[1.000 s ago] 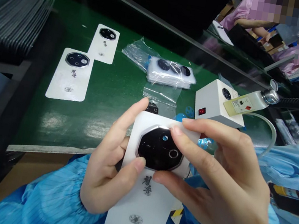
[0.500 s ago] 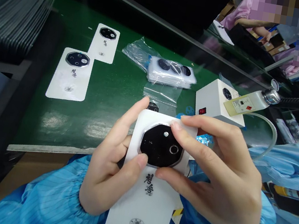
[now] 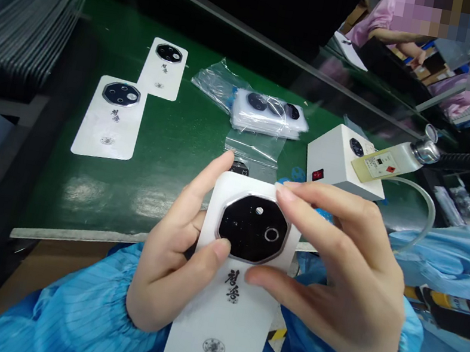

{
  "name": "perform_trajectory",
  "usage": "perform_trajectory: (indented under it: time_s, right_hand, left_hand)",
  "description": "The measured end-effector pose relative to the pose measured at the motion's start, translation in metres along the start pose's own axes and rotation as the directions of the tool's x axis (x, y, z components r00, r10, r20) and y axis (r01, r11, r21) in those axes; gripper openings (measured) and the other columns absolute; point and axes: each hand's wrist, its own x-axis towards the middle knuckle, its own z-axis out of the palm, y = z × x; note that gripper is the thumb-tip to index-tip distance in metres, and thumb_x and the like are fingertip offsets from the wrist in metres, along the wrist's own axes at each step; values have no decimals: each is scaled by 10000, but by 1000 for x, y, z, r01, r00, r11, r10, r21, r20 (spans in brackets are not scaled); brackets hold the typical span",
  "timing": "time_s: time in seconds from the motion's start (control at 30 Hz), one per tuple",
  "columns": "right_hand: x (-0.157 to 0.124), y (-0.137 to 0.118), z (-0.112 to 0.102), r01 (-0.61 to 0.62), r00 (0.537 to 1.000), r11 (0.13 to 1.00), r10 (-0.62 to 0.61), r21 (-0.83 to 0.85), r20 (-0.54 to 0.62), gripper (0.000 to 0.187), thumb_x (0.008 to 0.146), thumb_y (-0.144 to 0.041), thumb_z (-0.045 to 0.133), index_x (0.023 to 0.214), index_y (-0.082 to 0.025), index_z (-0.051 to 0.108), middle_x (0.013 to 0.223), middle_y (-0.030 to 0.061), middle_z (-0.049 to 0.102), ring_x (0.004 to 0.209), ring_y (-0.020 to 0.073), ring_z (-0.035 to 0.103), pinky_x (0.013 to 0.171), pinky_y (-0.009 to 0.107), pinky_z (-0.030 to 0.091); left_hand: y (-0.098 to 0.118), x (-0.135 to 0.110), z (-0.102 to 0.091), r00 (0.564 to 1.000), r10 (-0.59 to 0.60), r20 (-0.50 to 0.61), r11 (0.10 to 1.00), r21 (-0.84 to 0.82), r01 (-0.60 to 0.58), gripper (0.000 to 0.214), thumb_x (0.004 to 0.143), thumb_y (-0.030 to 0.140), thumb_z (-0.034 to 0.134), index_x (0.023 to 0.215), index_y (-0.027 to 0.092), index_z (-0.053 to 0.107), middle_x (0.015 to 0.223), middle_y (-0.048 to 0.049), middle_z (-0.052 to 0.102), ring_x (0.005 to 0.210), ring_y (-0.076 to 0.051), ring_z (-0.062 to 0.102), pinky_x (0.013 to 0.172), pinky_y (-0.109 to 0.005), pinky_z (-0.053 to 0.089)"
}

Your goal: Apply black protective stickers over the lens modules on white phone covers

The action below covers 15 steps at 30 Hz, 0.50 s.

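Both hands hold a white phone back panel [image 3: 224, 320] up over the green mat, with the Chinese-style black lettering and a small round emblem on its lower part. An octagonal black camera lens plate [image 3: 253, 228] with a silver rim sits on its upper part. My left hand [image 3: 170, 256] grips the panel's left side, thumb resting at the plate's lower left edge. My right hand [image 3: 336, 273] holds the right side, its index fingertip on the panel's top right corner and its thumb below the plate.
Two similar white panels [image 3: 111, 118] lie on the green mat [image 3: 162, 175], and a plastic-wrapped stack [image 3: 268, 115] lies beyond. A white box with a red switch [image 3: 333, 157] stands at right beside a hose-fed nozzle [image 3: 382, 165]. Dark stacked trays [image 3: 20, 23] are far left; co-workers sit top right.
The panel has turned slightly and now stands more upright. My right hand has drawn back a little, its index finger moving off the plate's upper right edge.
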Motion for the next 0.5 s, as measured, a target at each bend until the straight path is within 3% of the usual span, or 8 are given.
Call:
perform_trajectory:
  time_s: [0.1, 0.2, 0.23, 0.3, 0.4, 0.5]
  right_hand:
    - [-2, 8, 5, -125, 983, 940, 161, 318, -89, 485, 811, -318, 634, 1262, -230, 480, 1170, 77, 518, 1088, 238, 509, 895, 381, 478]
    - [-3, 16, 13, -332, 926, 766, 377, 551, 34, 210, 851, -299, 584, 1052, -244, 566, 961, 26, 558, 853, 153, 547, 681, 276, 479]
    - [-4, 18, 15, -381, 910, 706, 402, 597, 105, 110, 863, -305, 567, 944, -231, 577, 861, 6, 550, 755, 125, 526, 610, 249, 446]
    - [-4, 20, 19, -420, 895, 624, 405, 659, 186, 158, 881, -324, 537, 777, -206, 545, 716, -21, 499, 634, 97, 459, 535, 234, 373]
    - [-2, 20, 23, -413, 896, 590, 401, 693, 192, 229, 874, -325, 544, 693, -187, 510, 656, -30, 461, 592, 91, 417, 522, 243, 326]
    - [-1, 20, 24, -411, 892, 550, 405, 727, 198, 244, 862, -315, 554, 665, -182, 500, 632, -32, 449, 567, 89, 400, 511, 247, 310]
  left_hand:
    - [-2, 0, 0, 998, 68, 13, 996, 50, -69, 586, 884, 212, 515, 1362, 480, 309, 698, 68, 692, 530, -121, 629, 510, -207, 535]
    - [-4, -1, 0, 992, 119, 32, 978, 168, -122, 598, 885, 213, 501, 1374, 479, 285, 596, 66, 625, 466, -110, 565, 471, -200, 508]
    - [-5, -1, -1, 991, 126, 41, 968, 212, -132, 597, 882, 228, 504, 1377, 478, 280, 560, 67, 590, 439, -105, 533, 447, -190, 489]
    - [-5, -2, -1, 990, 132, 53, 942, 303, -142, 595, 880, 257, 502, 1386, 466, 269, 496, 70, 515, 393, -101, 478, 407, -181, 459]
    - [-6, -4, 0, 990, 131, 44, 912, 386, -138, 587, 879, 278, 496, 1384, 468, 265, 462, 79, 449, 363, -98, 448, 382, -174, 435]
    - [-5, -4, 2, 995, 98, -14, 926, 368, -86, 607, 856, 274, 522, 1389, 434, 281, 471, 82, 461, 366, -95, 453, 401, -178, 446]
